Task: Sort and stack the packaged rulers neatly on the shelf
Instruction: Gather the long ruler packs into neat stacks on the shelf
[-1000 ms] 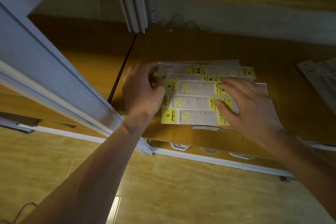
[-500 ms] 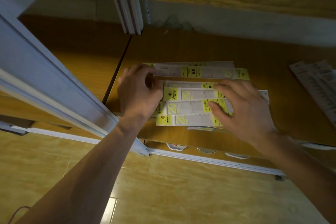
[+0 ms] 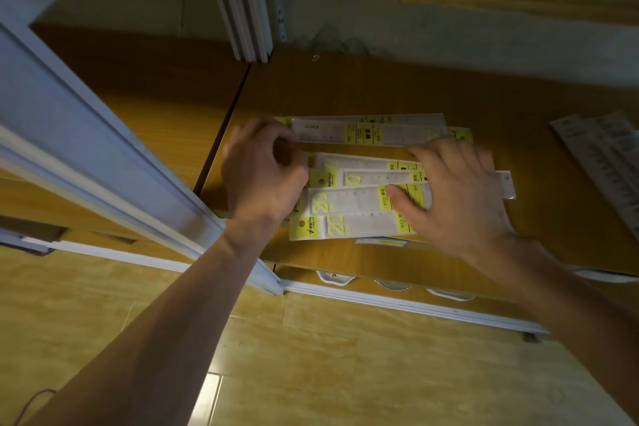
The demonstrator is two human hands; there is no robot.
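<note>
left hand (image 3: 262, 180) fingers pinch far ruler pack (image 3: 373, 133) end, right hand (image 3: 456, 197) flat, fingers spread on fanned rulers (image 3: 356, 204) on shelf (image 3: 345, 86), far pack now pulled further back

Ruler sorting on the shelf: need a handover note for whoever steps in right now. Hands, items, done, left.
Left hand: pinching the left end of the far ruler packs.
Right hand: spread flat on the near ruler packs, gripping nothing.
Items: near packs fanned and overlapping by the shelf front edge; far packs in a rough pile behind; another loose pile at far right.
Done: packs gathered into groups.
Left: square up edges, merge groups into one neat stack.
</note>
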